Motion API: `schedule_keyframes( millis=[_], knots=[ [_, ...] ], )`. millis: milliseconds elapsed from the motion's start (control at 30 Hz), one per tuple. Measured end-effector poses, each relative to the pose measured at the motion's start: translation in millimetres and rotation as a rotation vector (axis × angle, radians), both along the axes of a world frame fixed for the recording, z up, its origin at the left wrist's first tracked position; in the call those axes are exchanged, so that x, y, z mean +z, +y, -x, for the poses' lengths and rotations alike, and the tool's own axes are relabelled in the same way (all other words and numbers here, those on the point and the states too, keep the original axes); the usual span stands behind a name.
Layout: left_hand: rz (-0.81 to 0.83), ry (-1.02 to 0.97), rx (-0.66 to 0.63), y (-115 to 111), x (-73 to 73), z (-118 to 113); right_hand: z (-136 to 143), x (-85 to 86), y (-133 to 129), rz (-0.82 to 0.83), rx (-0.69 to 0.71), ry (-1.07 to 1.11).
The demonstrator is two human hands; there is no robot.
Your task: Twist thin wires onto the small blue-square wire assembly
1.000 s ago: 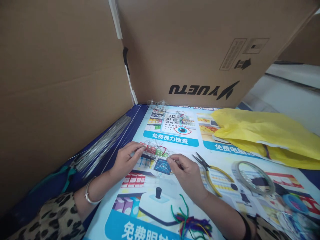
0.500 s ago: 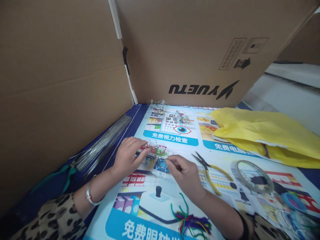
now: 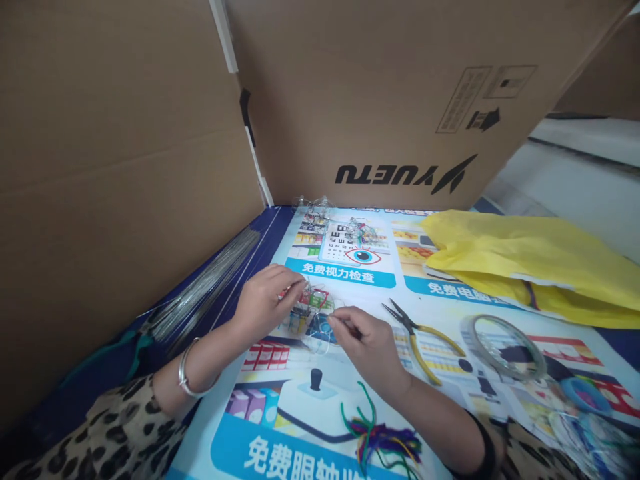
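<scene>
Between my hands is a thin silvery wire piece (image 3: 320, 343) bent into loops, its fine outline hard to follow against the printed sheet. My left hand (image 3: 265, 300), with a bangle at the wrist, is closed, thumb and fingertips pinching the upper left of the wire. Lower and to the right, my right hand (image 3: 367, 343) pinches another part of the same wire. Yellow-handled needle-nose pliers (image 3: 413, 333) lie with parted jaws just right of my right hand. A bundle of coloured threads (image 3: 383, 443) rests below that forearm.
Loose straight wires (image 3: 210, 287) lie at left beside teal-handled pliers (image 3: 133, 347). More bent wire pieces (image 3: 313, 207) sit near the cardboard wall (image 3: 400, 100). A yellow bag (image 3: 525, 260), a tape roll (image 3: 507, 347) and a coil of clear line (image 3: 590, 433) are at right.
My left hand's thumb and fingers have come together in a pinch and moved slightly right. My right hand has barely moved, still pinching the wire. The view has shifted slightly.
</scene>
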State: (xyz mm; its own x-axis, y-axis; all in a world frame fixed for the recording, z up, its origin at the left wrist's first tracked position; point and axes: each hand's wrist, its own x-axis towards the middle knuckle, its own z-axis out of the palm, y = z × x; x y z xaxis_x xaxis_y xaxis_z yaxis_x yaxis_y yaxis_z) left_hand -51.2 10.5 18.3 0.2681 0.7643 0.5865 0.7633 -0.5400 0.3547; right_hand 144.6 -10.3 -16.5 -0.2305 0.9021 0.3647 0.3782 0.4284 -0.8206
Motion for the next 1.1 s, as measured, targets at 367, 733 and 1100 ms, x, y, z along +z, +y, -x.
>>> schedule_keyframes(
  millis=[367,733,1100],
  knots=[
    [0.069,-0.255,0.023,-7.8,-3.8,2.5,-1.0,1.2,0.5,-0.053,-0.003,0.01],
    [0.178,-0.413,0.057,-13.1,-5.3,-1.4,-1.9,1.1,2.2,-0.045,-0.006,0.0],
    [0.159,-0.51,0.06,-20.1,-9.9,-4.3,-3.3,-0.4,2.0,-0.051,-0.025,-0.036]
  ],
)
